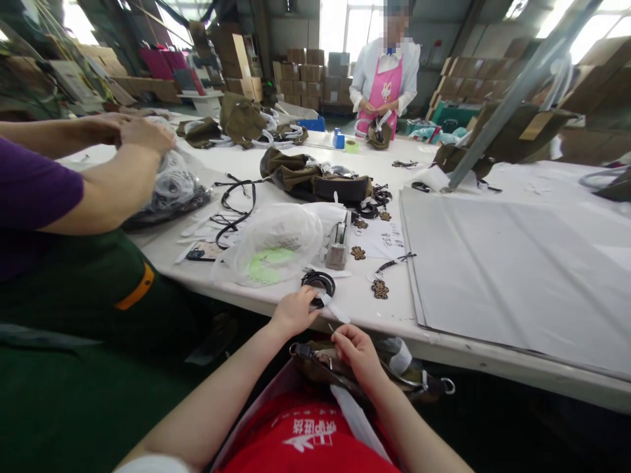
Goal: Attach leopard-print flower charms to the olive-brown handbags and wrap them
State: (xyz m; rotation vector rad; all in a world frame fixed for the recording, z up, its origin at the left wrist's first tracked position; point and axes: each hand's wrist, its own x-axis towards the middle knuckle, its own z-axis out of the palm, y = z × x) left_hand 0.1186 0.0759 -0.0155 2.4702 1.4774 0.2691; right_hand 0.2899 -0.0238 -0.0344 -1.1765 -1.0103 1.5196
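At the table's front edge, my left hand [296, 311] grips the near side of a coiled black strap [323, 280]. A white paper strip [337, 311] runs from the coil toward my right hand [359, 351]. My right thumb and finger are pinched together around something thin and pale, too small to name. Below that hand, an olive-brown bag [320, 371] with dark trim and metal rings lies on my lap, partly hidden by my right hand and forearm. A leopard-print flower charm [380, 289] with a short dark strap lies to the right of the coil.
A clear plastic bag [271, 243] with green pieces and a tape dispenser [338, 244] stand behind the coil. Further back lies another olive bag [315, 177]. Grey sheets [513, 263] cover the right side. Co-workers stand at the left and across the table; a metal pole [517, 95] slants down at right.
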